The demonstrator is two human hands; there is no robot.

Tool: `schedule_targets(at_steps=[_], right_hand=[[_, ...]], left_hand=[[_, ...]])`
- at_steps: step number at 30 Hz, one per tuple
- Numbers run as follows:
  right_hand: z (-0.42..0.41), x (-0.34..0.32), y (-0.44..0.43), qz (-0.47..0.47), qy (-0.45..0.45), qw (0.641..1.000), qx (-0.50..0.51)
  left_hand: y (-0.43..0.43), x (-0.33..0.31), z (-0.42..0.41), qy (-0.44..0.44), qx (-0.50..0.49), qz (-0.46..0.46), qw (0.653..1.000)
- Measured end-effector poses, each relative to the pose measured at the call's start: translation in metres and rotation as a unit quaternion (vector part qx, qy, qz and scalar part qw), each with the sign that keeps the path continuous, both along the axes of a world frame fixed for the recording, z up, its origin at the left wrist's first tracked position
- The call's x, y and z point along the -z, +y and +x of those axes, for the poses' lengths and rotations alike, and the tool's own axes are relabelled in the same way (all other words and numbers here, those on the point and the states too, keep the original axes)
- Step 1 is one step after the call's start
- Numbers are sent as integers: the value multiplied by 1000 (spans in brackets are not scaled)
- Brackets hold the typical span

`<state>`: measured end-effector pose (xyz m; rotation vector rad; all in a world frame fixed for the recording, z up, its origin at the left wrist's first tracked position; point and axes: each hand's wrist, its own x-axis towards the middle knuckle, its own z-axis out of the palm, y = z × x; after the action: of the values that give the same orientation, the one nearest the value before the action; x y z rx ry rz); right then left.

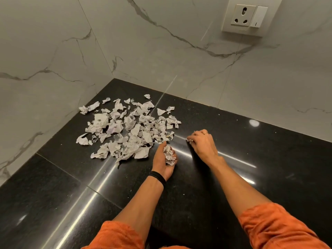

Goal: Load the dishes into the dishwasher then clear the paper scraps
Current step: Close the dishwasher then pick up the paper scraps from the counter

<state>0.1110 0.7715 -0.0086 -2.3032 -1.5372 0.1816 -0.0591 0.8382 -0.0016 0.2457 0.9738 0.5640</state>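
Note:
Several torn, crumpled white paper scraps lie in a loose pile on the black granite counter, near the corner of the walls. My left hand lies palm up at the pile's right edge and cups a small wad of scraps in its curled fingers. My right hand is palm down to the right of the pile, its fingertips pinching a small scrap against the counter. No dishes or dishwasher are in view.
Marble-patterned walls close the counter at the back and left. A white socket and switch plate sits high on the right wall. Tiny paper crumbs dot the counter. Orange sleeves cover both upper arms.

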Motion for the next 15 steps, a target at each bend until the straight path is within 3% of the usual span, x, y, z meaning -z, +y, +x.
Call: schedule_targets(at_steps=[3,5,7,9,11,15], right_hand=[[-3,2,-3,13,-51,999,-13],[-12,2,-5,23,-32,999,4],[-25,-2,-6,59,61,994,62],[-44,-13,-8,120,213,964,104],[-69,-26,-12,148,315,934,83],[-101,-35,-19,123,338,931,64]], left_hand=[[0,2,-2,-1,-3,0,1000],[-1,2,-3,-2,1,6,1000],[-4,-2,-2,-7,9,19,1000],[-7,-6,-1,-17,16,24,999],[-8,-9,2,-29,18,22,999],[-10,-7,4,-45,19,39,998]])
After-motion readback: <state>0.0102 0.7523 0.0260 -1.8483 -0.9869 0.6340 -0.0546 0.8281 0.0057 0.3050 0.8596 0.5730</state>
